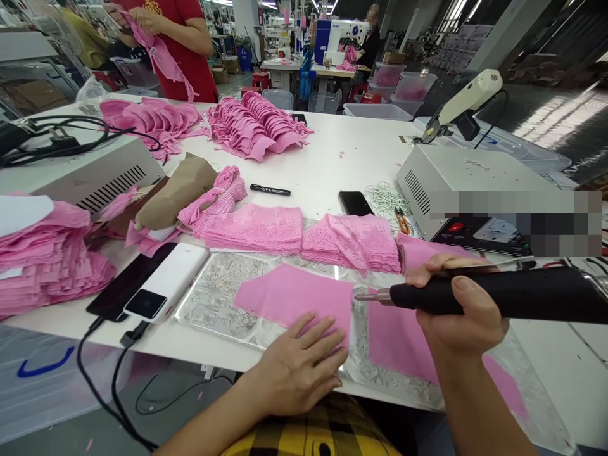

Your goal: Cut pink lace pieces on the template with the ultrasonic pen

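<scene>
My left hand (301,367) lies flat with fingers spread on the near edge of a pink fabric piece (294,294), pressing it onto a scratched clear cutting plate (213,297). My right hand (458,310) is closed around the black handle of a hot cutting tool (498,294); its metal tip points left and hovers just beside the fabric's right edge. A second pink piece (396,335) lies on the plate under that hand.
Stacks of pink lace (256,228) and fabric (42,253) ring the plate. A power bank (166,282), phones (355,202), a marker (270,189) and grey control boxes (468,183) sit on the white table (342,158). A person in red (183,44) handles pink fabric at the far side.
</scene>
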`<state>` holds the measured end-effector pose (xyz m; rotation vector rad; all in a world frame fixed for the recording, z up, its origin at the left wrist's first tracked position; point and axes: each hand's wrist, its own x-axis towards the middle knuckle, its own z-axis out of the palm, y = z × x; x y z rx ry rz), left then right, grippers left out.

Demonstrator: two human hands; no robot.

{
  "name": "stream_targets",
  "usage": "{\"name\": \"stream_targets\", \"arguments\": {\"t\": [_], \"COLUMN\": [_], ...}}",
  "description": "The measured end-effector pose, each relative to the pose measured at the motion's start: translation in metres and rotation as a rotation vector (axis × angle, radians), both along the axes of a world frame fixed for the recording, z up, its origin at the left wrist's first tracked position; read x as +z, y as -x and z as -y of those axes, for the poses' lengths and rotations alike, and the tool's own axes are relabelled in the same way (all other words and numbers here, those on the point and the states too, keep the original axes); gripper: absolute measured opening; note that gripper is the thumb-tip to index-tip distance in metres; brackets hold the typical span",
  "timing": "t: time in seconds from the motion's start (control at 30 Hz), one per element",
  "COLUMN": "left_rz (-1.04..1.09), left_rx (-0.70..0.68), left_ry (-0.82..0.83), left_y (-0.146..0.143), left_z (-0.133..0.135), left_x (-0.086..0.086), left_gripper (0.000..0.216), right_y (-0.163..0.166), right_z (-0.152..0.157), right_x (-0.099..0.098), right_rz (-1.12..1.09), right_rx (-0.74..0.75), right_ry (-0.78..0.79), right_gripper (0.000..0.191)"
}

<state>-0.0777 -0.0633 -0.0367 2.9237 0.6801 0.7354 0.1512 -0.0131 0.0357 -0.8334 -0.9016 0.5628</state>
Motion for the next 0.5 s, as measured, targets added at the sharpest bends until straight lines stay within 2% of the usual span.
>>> {"name": "stream_targets", "arguments": {"t": [0.17,0.5], "left_rz": [-0.022,0.01], "left_rx": [-0.016,-0.011], "left_ry": [0.009,0.002], "left_y": [0.0002,-0.0004], "left_z": [0.0001,-0.0003], "left_x": [0.0006,0.0026], "left_gripper": [0.04,0.038], "right_y": [-0.0019,0.0047], "right_z": [0.0094,0.0095], "right_x": [-0.0026,-0.0064], "right_rz": [0.006,0.002], "right_rx": [0.035,0.044], "right_ry": [0.026,0.047], "right_gripper": [0.011,0.015]}}
